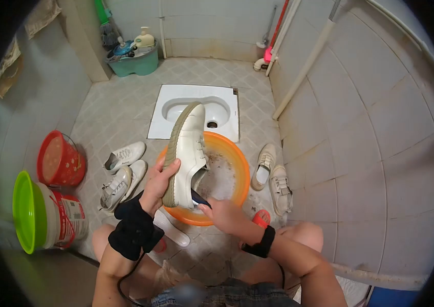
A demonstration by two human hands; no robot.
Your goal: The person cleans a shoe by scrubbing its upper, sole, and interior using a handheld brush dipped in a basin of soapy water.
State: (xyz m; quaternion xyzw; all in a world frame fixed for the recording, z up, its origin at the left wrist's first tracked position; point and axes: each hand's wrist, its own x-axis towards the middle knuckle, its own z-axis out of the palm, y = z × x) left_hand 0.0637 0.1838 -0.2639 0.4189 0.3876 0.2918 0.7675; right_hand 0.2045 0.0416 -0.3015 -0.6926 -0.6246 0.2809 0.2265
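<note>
My left hand (159,185) is closed round the sole of a white shoe (190,134), held toe up above an orange basin (246,174). The shoe's opening faces right. My right hand (223,215) grips a dark blue brush (201,198) at the heel end of the opening; a bit of white shows beside it, and the rest is hidden by the shoe and my fingers. Cloudy, foamy water (222,171) with dark specks lies in the basin. A white insole (173,230) is on the floor below my left wrist.
White shoes (127,155) stand on the left, and a beige pair (265,166) on the right by the wall. Further left are a red bucket (63,161), a green basin (28,212) and a white bucket (71,217). A squat toilet (163,115) lies behind the orange basin.
</note>
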